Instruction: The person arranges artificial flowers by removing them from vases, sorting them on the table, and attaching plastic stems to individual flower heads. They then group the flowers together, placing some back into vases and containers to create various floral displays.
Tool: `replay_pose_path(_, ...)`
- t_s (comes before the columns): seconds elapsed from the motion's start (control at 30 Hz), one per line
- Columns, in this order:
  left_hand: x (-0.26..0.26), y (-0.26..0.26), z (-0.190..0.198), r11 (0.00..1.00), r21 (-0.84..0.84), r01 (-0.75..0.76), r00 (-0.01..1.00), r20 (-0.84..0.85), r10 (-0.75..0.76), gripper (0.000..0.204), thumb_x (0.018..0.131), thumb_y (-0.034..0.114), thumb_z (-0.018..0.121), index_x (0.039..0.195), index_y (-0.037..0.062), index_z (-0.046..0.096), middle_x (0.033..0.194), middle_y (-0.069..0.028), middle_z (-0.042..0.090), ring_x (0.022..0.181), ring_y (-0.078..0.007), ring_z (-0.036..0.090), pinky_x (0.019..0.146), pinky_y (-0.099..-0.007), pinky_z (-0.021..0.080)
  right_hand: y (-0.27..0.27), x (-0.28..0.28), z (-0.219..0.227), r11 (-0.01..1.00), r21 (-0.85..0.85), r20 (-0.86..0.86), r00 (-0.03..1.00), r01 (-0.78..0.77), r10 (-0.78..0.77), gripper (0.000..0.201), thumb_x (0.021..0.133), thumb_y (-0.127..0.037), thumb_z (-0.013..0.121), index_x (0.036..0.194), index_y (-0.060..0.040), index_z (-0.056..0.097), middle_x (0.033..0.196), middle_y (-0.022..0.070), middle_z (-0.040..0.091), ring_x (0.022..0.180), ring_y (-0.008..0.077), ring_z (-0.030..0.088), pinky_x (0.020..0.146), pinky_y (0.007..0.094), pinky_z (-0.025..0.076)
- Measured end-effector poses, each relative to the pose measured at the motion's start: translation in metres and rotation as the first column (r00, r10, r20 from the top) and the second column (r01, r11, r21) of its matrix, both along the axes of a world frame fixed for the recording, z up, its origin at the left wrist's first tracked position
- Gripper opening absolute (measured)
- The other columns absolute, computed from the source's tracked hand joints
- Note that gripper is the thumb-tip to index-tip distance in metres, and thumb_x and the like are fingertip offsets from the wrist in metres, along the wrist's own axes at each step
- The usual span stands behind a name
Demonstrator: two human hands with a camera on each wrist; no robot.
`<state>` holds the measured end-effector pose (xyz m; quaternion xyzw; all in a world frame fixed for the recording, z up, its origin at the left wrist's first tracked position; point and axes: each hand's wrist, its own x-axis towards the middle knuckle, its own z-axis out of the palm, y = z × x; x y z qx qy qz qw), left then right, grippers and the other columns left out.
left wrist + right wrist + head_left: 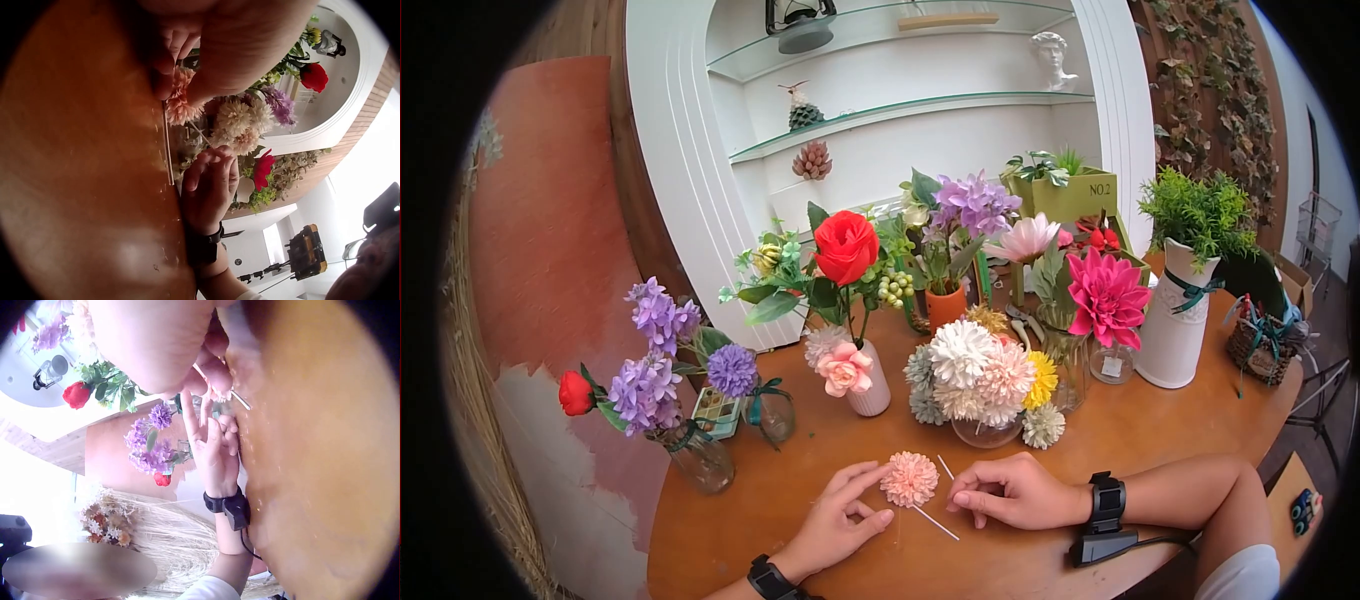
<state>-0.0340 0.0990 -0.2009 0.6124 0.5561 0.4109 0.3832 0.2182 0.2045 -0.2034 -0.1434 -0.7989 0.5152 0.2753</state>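
Observation:
A peach-pink pompom flower (pixel 910 479) lies on the wooden table between the two hands. From under its petals a thin white stick (pixel 937 522) runs toward the front right. My left hand (pixel 840 520) rests beside the flower with fingers extended, the index fingertip right at its petals. To the right, my right hand (pixel 1018 492) pinches a second thin white stick (pixel 943 464) between thumb and fingers, its upper end pointing toward the flower. In the left wrist view that stick (pixel 200 133) slants from the right fingertips up toward the flower (pixel 182 100).
Behind the hands, a round glass vase (pixel 988 433) carries white, pink and yellow pompoms. A ribbed vase (pixel 870 385) with a red rose, glass jars (pixel 703 465) of purple flowers and a tall white vase (pixel 1172 345) stand around it. Pliers (pixel 1022 328) lie farther back.

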Motion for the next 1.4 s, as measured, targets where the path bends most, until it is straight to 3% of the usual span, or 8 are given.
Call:
replay_pose_path(0.17,-0.01,0.006,-0.011,0.984,0.097,0.146,0.961,-0.25,-0.118,0.059,0.087,0.009,0.068,0.141,0.0121,0.045,0.142,-0.0095,0.033,0.081,-0.0045,0.055,0.062,-0.0158,0.045,0.002,0.0,-0.001,0.998,-0.005,0.064,0.996,-0.06,0.061,0.019,0.097,-0.017,0.055,0.103,-0.0006,0.063,0.084,0.0053,0.069,0.065,0.0091,0.065,0.06,0.0238,0.052)
replay_pose_path(0.4,-0.003,0.0,0.004,0.993,-0.001,0.121,0.96,-0.255,-0.117,0.064,0.085,0.013,0.072,0.142,0.0113,0.044,0.134,-0.0087,0.043,0.078,-0.0035,0.051,0.065,-0.0171,0.044,0.002,0.003,0.001,0.982,0.052,0.028,0.983,-0.182,0.181,0.021,0.098,-0.018,0.054,0.105,-0.0019,0.063,0.087,0.0047,0.069,0.066,0.0097,0.066,0.061,0.0245,0.052)
replay_pose_path(0.5,-0.005,0.002,-0.007,0.995,-0.029,0.093,0.982,-0.163,-0.096,0.067,0.084,0.014,0.073,0.142,0.0061,0.041,0.136,-0.013,0.046,0.089,-0.0109,0.06,0.079,-0.0217,0.049,0.0,0.005,0.007,0.971,0.058,0.039,0.972,-0.233,0.231,0.02,0.098,-0.018,0.053,0.106,-0.0025,0.064,0.088,0.0038,0.069,0.067,0.0096,0.066,0.063,0.0247,0.052)
replay_pose_path(0.57,-0.002,0.004,-0.013,0.994,0.043,0.1,0.989,0.106,-0.104,0.062,0.085,0.005,0.07,0.139,0.001,0.04,0.13,-0.0098,0.053,0.102,-0.0087,0.059,0.08,-0.0212,0.05,0.0,0.005,0.007,0.964,0.062,0.024,0.966,-0.257,0.256,0.02,0.098,-0.018,0.053,0.105,-0.0031,0.064,0.089,0.0031,0.07,0.068,0.0094,0.065,0.064,0.0249,0.051)
replay_pose_path(0.7,-0.003,0.005,-0.009,0.999,0.01,0.05,0.99,0.134,-0.051,0.054,0.086,0.0,0.067,0.134,-0.0006,0.042,0.126,-0.0105,0.058,0.112,-0.0121,0.057,0.089,-0.0247,0.05,0.001,0.004,0.005,0.959,0.066,0.021,0.962,-0.274,0.274,0.02,0.098,-0.019,0.053,0.106,-0.0037,0.064,0.09,0.0028,0.07,0.068,0.0093,0.065,0.063,0.0248,0.051)
replay_pose_path(0.8,-0.003,0.003,0.004,0.979,-0.188,-0.074,0.983,0.149,0.103,0.03,0.093,0.009,0.06,0.119,-0.003,0.051,0.107,-0.0093,0.063,0.079,-0.0116,0.067,0.052,-0.0184,0.049,0.001,0.004,0.003,0.96,0.055,0.012,0.962,-0.273,0.273,0.02,0.098,-0.019,0.053,0.107,-0.0041,0.064,0.091,0.0026,0.07,0.068,0.0091,0.065,0.063,0.0245,0.051)
replay_pose_path(0.9,-0.005,0.004,-0.004,0.986,-0.123,-0.116,0.937,0.317,0.15,0.024,0.096,0.017,0.057,0.111,-0.002,0.054,0.097,-0.0079,0.064,0.064,-0.0114,0.065,0.039,-0.0171,0.039,0.001,0.004,0.002,0.959,0.048,0.006,0.96,-0.28,0.28,0.02,0.098,-0.019,0.054,0.108,-0.0047,0.064,0.093,0.0024,0.07,0.069,0.0086,0.066,0.063,0.0239,0.051)
replay_pose_path(1.4,-0.01,0.003,-0.004,0.98,-0.15,-0.128,0.906,0.385,0.177,0.023,0.094,0.015,0.06,0.107,-0.0047,0.057,0.095,-0.0095,0.066,0.068,-0.0153,0.068,0.042,-0.0173,0.043,0.0,0.004,0.003,0.929,0.058,-0.006,0.931,-0.365,0.366,0.023,0.097,-0.017,0.055,0.115,-0.0076,0.064,0.097,0.0027,0.07,0.072,0.0091,0.066,0.066,0.0245,0.051)
